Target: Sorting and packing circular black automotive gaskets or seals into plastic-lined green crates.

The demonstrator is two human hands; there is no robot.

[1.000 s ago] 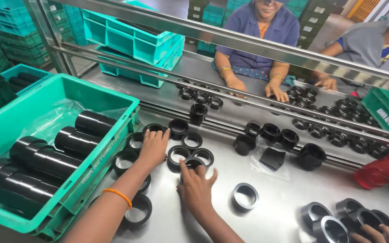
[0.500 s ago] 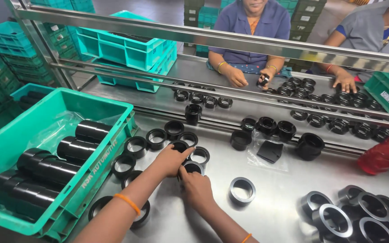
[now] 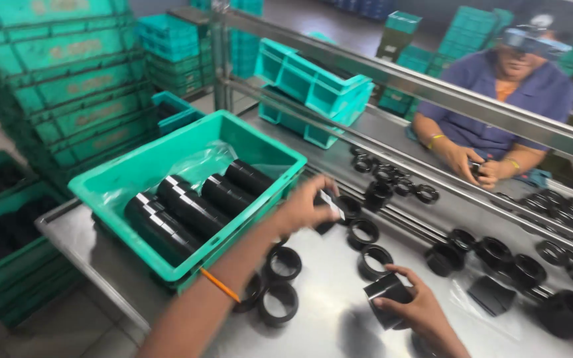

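On the steel worktable [image 3: 339, 325], as I read it from the head camera:

1. Left hand [image 3: 303, 209]: I see it raised over the near corner of the green crate [image 3: 134, 176], fingers curled and pinching a stack of black rings [image 3: 326, 205] with a pale band showing at its end. An orange bangle [image 3: 219, 285] sits on that forearm.

2. Right hand [image 3: 412, 308]: low at the table's front edge, fingers wrapped round a short black sleeve [image 3: 384, 295] (glossy, tilted, whether it touches the table I cannot tell).

3. Green crate: lined with clear plastic film [image 3: 193, 162], holding several long black stacks of rings [image 3: 193, 205] laid side by side on their sides.

4. Loose black rings [image 3: 280, 282]: lying flat on the table between the two hands and just beside the crate, some touching each other; more stand further right, near a larger black cup-shaped part [image 3: 568, 311] and a flat black piece [image 3: 491, 295].

5. Across the table, beyond the metal rails [image 3: 426, 86]: a co-worker in a blue shirt [image 3: 505, 86], both hands together on a small dark part [image 3: 475, 169], with further rings scattered before them.

6. Surroundings: a second teal crate [image 3: 313, 83] on the far side, tall stacks of green crates [image 3: 54, 73] to the left.
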